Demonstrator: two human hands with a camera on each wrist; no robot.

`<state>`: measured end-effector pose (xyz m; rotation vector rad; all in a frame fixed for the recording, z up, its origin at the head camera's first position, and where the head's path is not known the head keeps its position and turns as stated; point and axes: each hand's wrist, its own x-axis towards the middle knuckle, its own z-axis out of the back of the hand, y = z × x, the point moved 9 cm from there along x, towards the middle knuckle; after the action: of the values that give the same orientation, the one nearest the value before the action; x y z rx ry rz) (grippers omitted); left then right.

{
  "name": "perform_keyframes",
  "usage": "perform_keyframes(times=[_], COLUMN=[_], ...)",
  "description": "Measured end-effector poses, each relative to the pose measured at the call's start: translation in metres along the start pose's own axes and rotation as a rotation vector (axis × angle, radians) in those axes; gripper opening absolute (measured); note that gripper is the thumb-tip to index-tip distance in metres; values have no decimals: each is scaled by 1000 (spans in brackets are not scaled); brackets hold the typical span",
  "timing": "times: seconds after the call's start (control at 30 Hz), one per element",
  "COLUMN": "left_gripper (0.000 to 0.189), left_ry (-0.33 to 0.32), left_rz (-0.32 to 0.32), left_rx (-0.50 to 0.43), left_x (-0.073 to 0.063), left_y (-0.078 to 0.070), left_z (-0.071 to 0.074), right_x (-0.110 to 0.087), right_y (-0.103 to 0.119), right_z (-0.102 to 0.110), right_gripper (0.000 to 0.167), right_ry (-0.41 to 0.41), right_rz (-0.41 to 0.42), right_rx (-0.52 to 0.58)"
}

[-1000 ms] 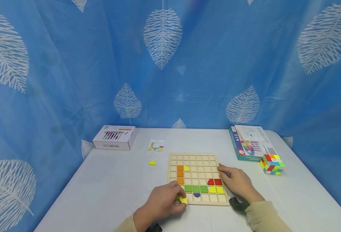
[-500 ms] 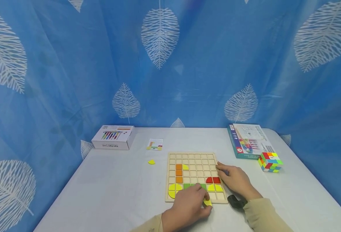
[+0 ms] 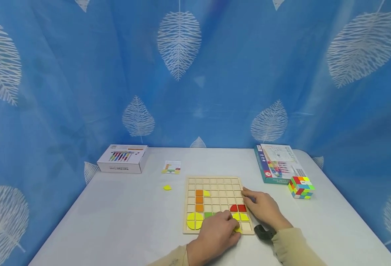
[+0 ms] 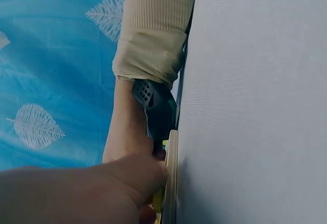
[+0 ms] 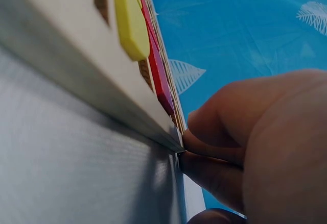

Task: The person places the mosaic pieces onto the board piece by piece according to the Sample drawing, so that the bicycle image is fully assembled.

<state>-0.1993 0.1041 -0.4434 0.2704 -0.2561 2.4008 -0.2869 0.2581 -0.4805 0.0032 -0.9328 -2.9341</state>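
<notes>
In the head view my left hand (image 3: 216, 232) reaches over the near edge of a wooden grid board (image 3: 222, 183). It pinches a yellow quarter-circle tile (image 3: 238, 229) low over the bottom row, toward the right. My right hand (image 3: 263, 208) holds the board's right edge; the right wrist view shows its fingertips (image 5: 196, 147) at the rim. On the board, yellow tiles form a circle (image 3: 195, 221) at lower left. Orange squares (image 3: 199, 199) stack above it. A green square (image 3: 208, 214) shows beside my left hand, which hides part of the lower rows. Red tiles (image 3: 242, 208) lie at right.
A loose yellow tile (image 3: 167, 187) and a pattern card (image 3: 171, 167) lie left of the board. A white box (image 3: 123, 159) stands at the back left. At the back right are a teal-edged box (image 3: 280, 164) and a colourful puzzle cube (image 3: 301, 187).
My left hand has moved right from the board's lower left, where the yellow circle is now whole, and brought another yellow tile down near the lower right. The right hand stays at the edge.
</notes>
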Motion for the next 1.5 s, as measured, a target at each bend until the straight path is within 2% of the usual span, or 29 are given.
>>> perform_keyframes(times=[0.23, 0.33, 0.43, 0.57, 1.0, 1.3, 1.4, 1.5], left_gripper=[7, 5, 7, 8, 14, 22, 24, 27], left_ry=[-156, -173, -156, -152, -122, -65, -69, -106], left_rz=[-134, -183, -209, -220, -206, -196, -199, -198], left_rx=[49, 68, 110, 147, 161, 165, 167, 160], left_x=[-9, -14, -16, -16, -15, -15, -15, -16], left_y=[-13, -17, -19, -19, -17, -16, -17, -17], left_z=[11, 14, 13, 11, 8, 2, 2, 7], right_x=[-2, -1, -1, -2, -3, -3, -2, -2], right_y=[-4, -3, -2, 1, 1, 3, 3, 3], right_z=[1, 0, 0, 1, 1, 3, 3, 2], right_gripper=[39, 39, 39, 38, 38, 38, 38, 38], right_ry=[5, 3, -3, -4, 7, 1, 1, -3], right_rz=[3, 7, 11, 13, 0, 16, 18, 22], right_rx=[-7, -5, -2, 4, 9, 9, 5, 4])
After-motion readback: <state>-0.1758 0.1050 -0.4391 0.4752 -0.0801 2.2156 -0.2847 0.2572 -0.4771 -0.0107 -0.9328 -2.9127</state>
